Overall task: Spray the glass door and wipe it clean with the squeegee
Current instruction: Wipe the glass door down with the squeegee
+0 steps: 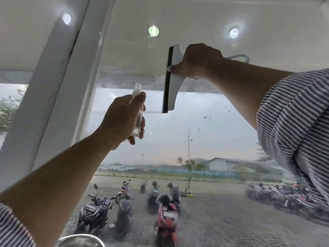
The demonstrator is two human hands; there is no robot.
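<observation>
The glass door [178,136] fills the view, with dark specks on the pane at the right. My right hand [199,60] is raised high and grips the handle of a white squeegee [173,82], whose black rubber blade stands vertical against the upper glass. Lower and to the left, my left hand [122,120] is wrapped around a small clear spray bottle [138,104], nozzle up and close to the pane. The bottle's lower part is hidden by my fingers.
A white door frame [58,90] slants up along the left. A metal door handle [80,240] shows at the bottom edge. Through the glass are parked motorbikes [165,216], a paved lot and a lit ceiling overhang [195,15].
</observation>
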